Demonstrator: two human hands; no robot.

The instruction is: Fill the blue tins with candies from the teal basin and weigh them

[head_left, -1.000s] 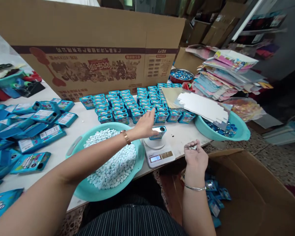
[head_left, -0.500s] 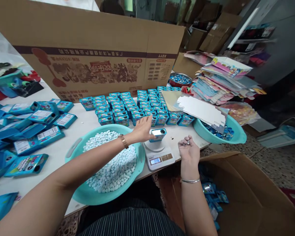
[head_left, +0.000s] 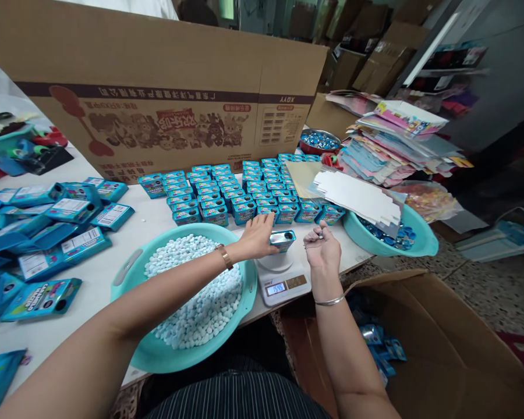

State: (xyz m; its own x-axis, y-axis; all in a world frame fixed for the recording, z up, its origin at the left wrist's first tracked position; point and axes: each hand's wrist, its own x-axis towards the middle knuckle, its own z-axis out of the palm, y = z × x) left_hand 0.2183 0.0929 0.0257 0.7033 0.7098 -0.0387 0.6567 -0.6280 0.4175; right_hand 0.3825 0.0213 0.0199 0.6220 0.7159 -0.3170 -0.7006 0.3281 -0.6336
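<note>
My left hand [head_left: 257,237] reaches over the tub with fingers spread, its thumb at the left end of a small blue box [head_left: 283,240]. That box stands on a white digital scale [head_left: 283,282] with a lit display. Just right of the box, my right hand [head_left: 323,249] is palm up, its powdery fingers curled on small pale candies that show at the fingertips. Below my left forearm is a turquoise tub [head_left: 181,359] of pale blue-white candies [head_left: 196,314].
Rows of blue boxes [head_left: 213,215] stand behind the scale, before a large carton [head_left: 157,58]. More blue boxes [head_left: 78,241] lie piled at left. At right are a turquoise basin [head_left: 423,238] under white card sheets [head_left: 358,195] and an open carton [head_left: 445,337] on the floor.
My right hand has moved left and up, closer to the box on the scale. My left hand has shifted slightly, its thumb still by the box. The box stays on the scale.
</note>
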